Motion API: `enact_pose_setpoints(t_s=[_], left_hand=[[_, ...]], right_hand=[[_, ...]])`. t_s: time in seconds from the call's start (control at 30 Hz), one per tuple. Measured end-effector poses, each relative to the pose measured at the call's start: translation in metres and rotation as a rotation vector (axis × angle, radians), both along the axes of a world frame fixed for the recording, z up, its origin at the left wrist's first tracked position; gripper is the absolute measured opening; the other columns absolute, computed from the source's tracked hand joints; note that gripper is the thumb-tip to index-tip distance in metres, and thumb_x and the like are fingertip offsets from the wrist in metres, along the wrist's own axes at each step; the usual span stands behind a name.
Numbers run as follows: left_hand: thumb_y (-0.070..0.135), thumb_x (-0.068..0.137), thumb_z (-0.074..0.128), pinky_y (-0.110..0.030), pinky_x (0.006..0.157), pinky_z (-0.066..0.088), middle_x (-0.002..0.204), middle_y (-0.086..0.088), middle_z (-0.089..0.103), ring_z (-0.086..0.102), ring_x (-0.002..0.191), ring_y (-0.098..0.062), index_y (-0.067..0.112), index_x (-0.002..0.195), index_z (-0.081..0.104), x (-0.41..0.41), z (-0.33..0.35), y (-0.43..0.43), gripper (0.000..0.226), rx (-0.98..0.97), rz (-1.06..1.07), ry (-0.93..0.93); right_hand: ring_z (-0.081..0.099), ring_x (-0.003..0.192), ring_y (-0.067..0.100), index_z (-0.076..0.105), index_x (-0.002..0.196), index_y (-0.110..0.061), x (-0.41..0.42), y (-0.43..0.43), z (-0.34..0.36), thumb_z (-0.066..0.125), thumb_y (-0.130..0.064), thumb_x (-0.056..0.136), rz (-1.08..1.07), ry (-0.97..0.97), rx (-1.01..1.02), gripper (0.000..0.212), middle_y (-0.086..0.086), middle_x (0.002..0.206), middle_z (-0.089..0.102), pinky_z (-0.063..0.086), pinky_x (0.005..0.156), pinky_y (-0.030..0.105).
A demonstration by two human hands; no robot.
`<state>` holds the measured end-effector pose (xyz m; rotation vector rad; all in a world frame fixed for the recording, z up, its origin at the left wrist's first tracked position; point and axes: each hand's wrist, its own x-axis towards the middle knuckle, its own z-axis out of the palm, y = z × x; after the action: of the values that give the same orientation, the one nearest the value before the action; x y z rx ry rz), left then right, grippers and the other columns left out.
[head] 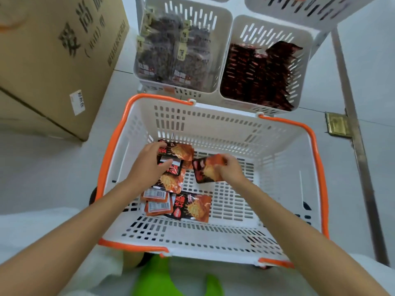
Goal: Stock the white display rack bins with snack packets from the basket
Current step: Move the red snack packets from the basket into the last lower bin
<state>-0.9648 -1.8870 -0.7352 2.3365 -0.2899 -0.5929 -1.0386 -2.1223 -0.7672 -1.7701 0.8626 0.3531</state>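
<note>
Pale floor [53, 167] is carrying a white basket [235, 124] with orange handles, and we are reaching into it with both arms. Our left grip [147, 165] is curling fingers and thumb round a bunch of orange packets [177, 152] towards the basket's far-left corner. Our right grip [229, 169] is pinching a single packet [205, 169] just beside that bunch, near the basket's middle. More loose packets [192, 205] are lying by the basket's near-left edge. Beyond its far edge, two white rack bins are standing side by side: the left bin [220, 24] is holding dark packs [171, 50], the right bin [299, 39] red packs [256, 71]. A cardboard box [53, 50] is sitting on the floor, far left.
</note>
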Motion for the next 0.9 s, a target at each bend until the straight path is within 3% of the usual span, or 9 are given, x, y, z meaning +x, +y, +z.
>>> enact_pose_setpoints(t_s=[0.13, 0.2, 0.33, 0.47, 0.53, 0.6, 0.67, 0.77, 0.9], left_hand=[[0.042, 0.082, 0.078, -0.047, 0.114, 0.036, 0.153, 0.000, 0.036, 0.039, 0.138, -0.024, 0.021, 0.154, 0.021, -0.014, 0.015, -0.038, 0.095, -0.126, 0.084, 0.280], [0.019, 0.085, 0.077, -0.045, 0.100, 0.051, 0.124, 0.001, 0.058, 0.062, 0.107, -0.021, 0.013, 0.146, 0.032, -0.016, 0.018, -0.048, 0.076, -0.318, 0.284, 0.438], [0.005, 0.087, 0.072, -0.040, 0.084, 0.058, 0.095, -0.003, 0.070, 0.068, 0.095, -0.026, 0.014, 0.105, 0.062, -0.002, 0.010, -0.026, 0.023, -0.296, 0.372, 0.333], [0.007, 0.094, 0.064, -0.049, 0.092, 0.055, 0.097, 0.000, 0.070, 0.068, 0.093, -0.022, 0.024, 0.096, 0.065, 0.004, 0.004, -0.006, 0.017, -0.314, 0.386, 0.377], [0.010, 0.098, 0.059, -0.052, 0.091, 0.055, 0.104, -0.002, 0.068, 0.067, 0.098, -0.024, 0.027, 0.101, 0.061, 0.003, 0.003, -0.004, 0.017, -0.313, 0.388, 0.391], [0.012, 0.101, 0.053, -0.053, 0.091, 0.055, 0.105, -0.003, 0.066, 0.066, 0.101, -0.027, 0.027, 0.105, 0.056, 0.003, 0.002, -0.004, 0.016, -0.342, 0.392, 0.403], [0.015, 0.103, 0.050, -0.053, 0.088, 0.056, 0.100, -0.001, 0.067, 0.067, 0.099, -0.029, 0.027, 0.107, 0.053, 0.003, 0.004, -0.006, 0.013, -0.342, 0.377, 0.383], [0.017, 0.105, 0.046, -0.052, 0.087, 0.057, 0.100, 0.001, 0.067, 0.068, 0.096, -0.025, 0.025, 0.112, 0.052, 0.004, 0.010, -0.016, 0.012, -0.361, 0.385, 0.347], [0.035, 0.105, 0.043, -0.049, 0.087, 0.057, 0.124, -0.002, 0.065, 0.065, 0.113, -0.023, 0.022, 0.133, 0.050, -0.003, 0.034, -0.060, 0.032, -0.563, 0.333, 0.527]], right_hand=[[0.069, 0.092, 0.024, 0.058, 0.103, -0.010, -0.005, -0.007, 0.032, 0.059, 0.005, 0.092, -0.199, -0.144, 0.346, 0.019, 0.011, 0.103, 0.069, 0.058, 0.084, 0.038], [0.069, 0.101, 0.023, 0.058, 0.119, -0.005, -0.011, 0.004, 0.025, 0.063, 0.001, 0.091, -0.037, -0.118, 0.431, 0.029, 0.011, 0.112, 0.069, 0.057, 0.087, 0.032], [0.038, 0.140, 0.026, 0.023, 0.155, -0.015, -0.033, 0.029, -0.039, 0.076, -0.026, 0.085, 0.635, 0.094, -0.021, 0.089, 0.007, 0.152, 0.039, 0.040, 0.108, 0.039], [0.019, 0.146, 0.031, 0.006, 0.157, -0.012, -0.071, 0.057, -0.078, 0.067, -0.029, 0.090, 1.176, 0.125, -0.469, 0.092, 0.011, 0.160, 0.020, 0.022, 0.118, 0.053], [0.051, 0.121, 0.034, 0.018, 0.154, -0.009, -0.070, 0.052, -0.070, 0.060, -0.008, 0.089, 1.050, 0.111, -0.434, 0.077, 0.015, 0.127, 0.055, 0.043, 0.099, 0.047], [0.067, 0.091, 0.033, 0.054, 0.126, -0.004, -0.055, 0.029, -0.055, 0.057, 0.000, 0.089, 0.854, 0.144, -0.206, 0.037, 0.010, 0.091, 0.067, 0.056, 0.076, 0.041], [0.071, 0.082, 0.024, 0.062, 0.103, -0.010, -0.043, 0.002, -0.031, 0.061, -0.001, 0.090, 0.682, 0.159, -0.059, 0.015, 0.006, 0.091, 0.070, 0.060, 0.074, 0.035], [0.065, 0.077, 0.009, 0.058, 0.105, -0.014, -0.026, -0.025, 0.021, 0.055, -0.002, 0.096, 0.332, 0.000, 0.175, 0.016, -0.008, 0.085, 0.070, 0.052, 0.064, 0.015], [0.070, 0.087, 0.011, 0.057, 0.110, -0.020, -0.001, -0.016, 0.070, 0.044, -0.019, 0.105, 0.143, -0.158, 0.434, 0.014, -0.009, 0.091, 0.074, 0.055, 0.074, 0.021]])
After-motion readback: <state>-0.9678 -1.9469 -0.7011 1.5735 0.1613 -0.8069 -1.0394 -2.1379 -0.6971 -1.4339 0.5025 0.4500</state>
